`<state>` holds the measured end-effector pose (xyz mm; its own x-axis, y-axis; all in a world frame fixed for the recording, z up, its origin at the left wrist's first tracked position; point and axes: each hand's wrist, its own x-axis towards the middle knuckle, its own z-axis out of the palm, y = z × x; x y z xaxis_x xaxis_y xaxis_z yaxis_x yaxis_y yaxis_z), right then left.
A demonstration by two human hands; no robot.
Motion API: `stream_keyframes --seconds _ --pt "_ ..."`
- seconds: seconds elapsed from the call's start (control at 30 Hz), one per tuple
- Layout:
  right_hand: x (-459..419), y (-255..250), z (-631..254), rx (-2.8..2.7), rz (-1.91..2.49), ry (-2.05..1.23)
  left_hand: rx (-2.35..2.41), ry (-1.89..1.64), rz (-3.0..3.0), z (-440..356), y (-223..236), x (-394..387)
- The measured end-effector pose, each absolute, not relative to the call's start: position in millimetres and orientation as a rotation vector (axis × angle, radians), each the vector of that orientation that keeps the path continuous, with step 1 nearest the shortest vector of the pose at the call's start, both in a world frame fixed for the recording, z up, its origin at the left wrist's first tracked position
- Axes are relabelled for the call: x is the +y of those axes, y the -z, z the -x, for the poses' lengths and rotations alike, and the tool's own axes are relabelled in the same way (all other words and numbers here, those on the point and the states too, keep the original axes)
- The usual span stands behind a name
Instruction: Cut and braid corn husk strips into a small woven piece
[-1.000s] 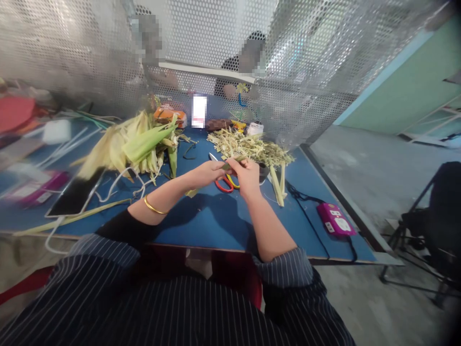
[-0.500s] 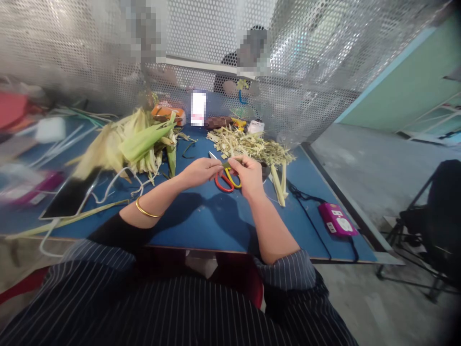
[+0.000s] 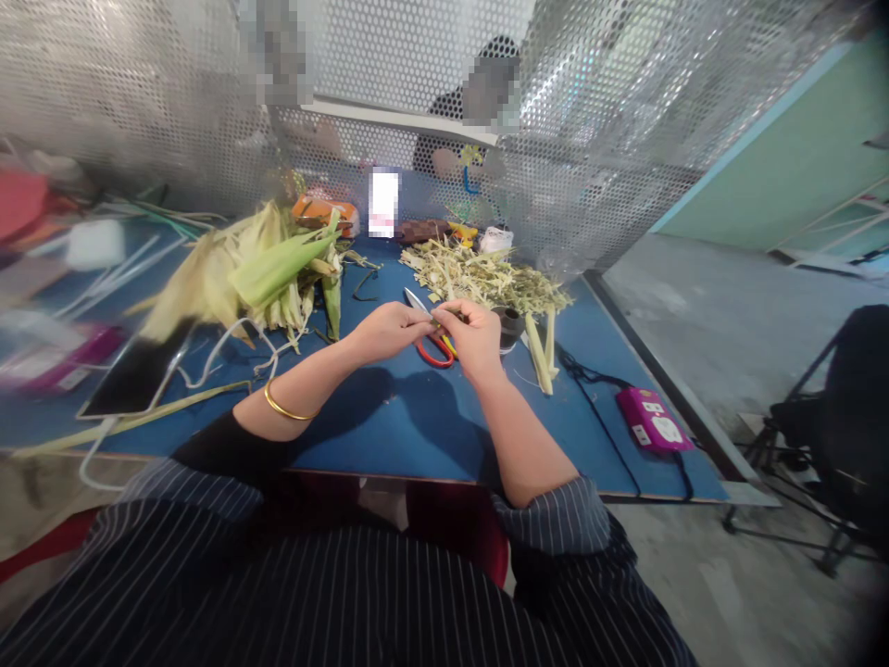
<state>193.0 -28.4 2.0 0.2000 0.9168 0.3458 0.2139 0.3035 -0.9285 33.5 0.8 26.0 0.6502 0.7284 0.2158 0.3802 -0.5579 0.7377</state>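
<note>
Over the middle of the table, my left hand [image 3: 390, 331] and my right hand [image 3: 473, 335] meet fingertip to fingertip. Both are closed in a pinch on a small green strip [image 3: 436, 321], mostly hidden by the fingers. Directly below lies a pair of scissors [image 3: 436, 356] with red and yellow handles, its blades pointing away from me; the hands cover part of it. A heap of cut husk scraps [image 3: 479, 278] sits just beyond my right hand. To the left is a bundle of corn husks [image 3: 278, 273], with a light green one on top.
A dark roll [image 3: 509, 324] and pale husk strips [image 3: 540, 357] stand right of my hands. A purple power socket [image 3: 653, 421] with black cable lies at the right edge. A black tablet-like device [image 3: 139, 375] with a white cable is at left. Behind a perforated screen [image 3: 389, 74] sits another person.
My right hand has shifted slightly left, closer to my left fingertips, so less of the green strip shows. The dark roll is now more exposed. Husks and scissors stay in place.
</note>
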Motion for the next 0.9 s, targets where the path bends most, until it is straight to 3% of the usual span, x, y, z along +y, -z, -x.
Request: stream_keyframes --seconds 0.4,0.6,0.8,0.9 --pt "-35 -4 -182 -1.165 1.199 -0.666 0.919 -0.711 -2.094 -29 -32 -3" --pt "-31 -6 -192 -1.242 1.204 -0.646 1.032 -0.708 -2.322 -29 -31 -5" --pt "-39 -41 -257 -1.509 1.721 0.053 1.255 -0.665 -2.344 -19 -26 7" --pt "-39 -42 -273 -1.684 2.187 0.173 1.244 -0.644 -2.338 -18 -21 13"
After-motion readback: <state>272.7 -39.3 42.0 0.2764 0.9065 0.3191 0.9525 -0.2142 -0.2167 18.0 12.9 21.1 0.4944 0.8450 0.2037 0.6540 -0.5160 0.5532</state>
